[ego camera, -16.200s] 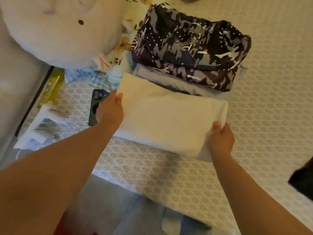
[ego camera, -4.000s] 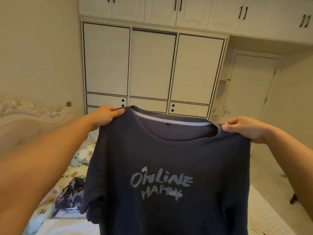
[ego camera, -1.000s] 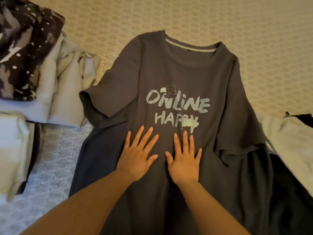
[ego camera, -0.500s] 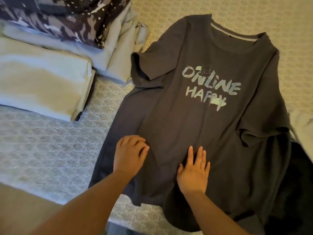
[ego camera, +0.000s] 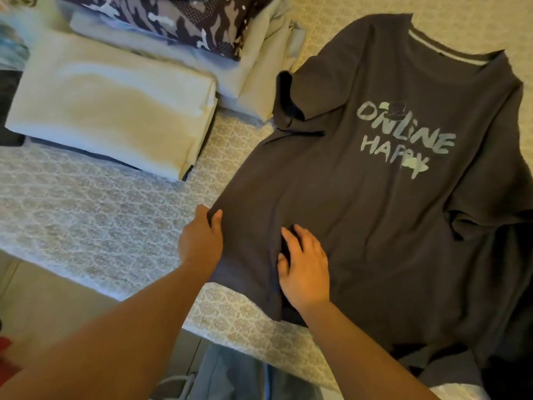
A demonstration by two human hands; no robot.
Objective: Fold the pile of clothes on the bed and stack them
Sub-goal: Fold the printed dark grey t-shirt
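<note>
Bed (ego camera: 95, 215): patterned lace-look cover, fills most of the view; its near edge runs across the lower frame.

Dark grey T-shirt (ego camera: 375, 203): spread front-up on the bed, right of centre, collar toward the far side, pale print "ONLINE HAPPY" on the chest. The sleeve on the left is bent in over the chest. The hem reaches the bed's near edge. The shirt's right side overlaps more dark fabric at the frame's right edge.

Folded cream garment (ego camera: 112, 108): lies flat at upper left, on top of something dark whose edge shows beneath it.

Camouflage-print garment (ego camera: 184, 15): top of a stack behind the cream piece, resting on pale grey folded clothes (ego camera: 259, 67) that touch the T-shirt's bent sleeve.

Left hand (ego camera: 202, 241): at the T-shirt's left side edge, low on the body; fingers curled over the edge, gripping the cloth.

Right hand (ego camera: 305, 264): on the shirt's lower front, just beside the left hand; fingers bent, pinching up a ridge of fabric with a dark fold under the fingertips.
</note>
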